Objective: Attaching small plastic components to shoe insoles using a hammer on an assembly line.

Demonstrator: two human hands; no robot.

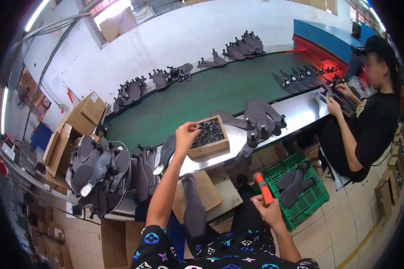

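Note:
My left hand (187, 135) reaches over the near left corner of a wooden box (211, 150) filled with small dark parts (212, 131). Its fingertips are pinched together; whatever lies between them is too small to make out. Lower right, my right hand (268, 210) is closed around an orange-red hammer (264, 190), holding it above the edge of a green crate. Between my forearms, a dark grey sandal sole (195, 208) leans against a tan board (211, 193) at the workbench's near side.
A green conveyor belt (202, 96) runs behind the box, soles along its far edge. More soles (260, 117) lie right of the box. A basket of soles (96, 170) stands left by cardboard boxes (87, 112). The green crate (307, 208) holds soles. A co-worker (368, 112) sits right, handling parts.

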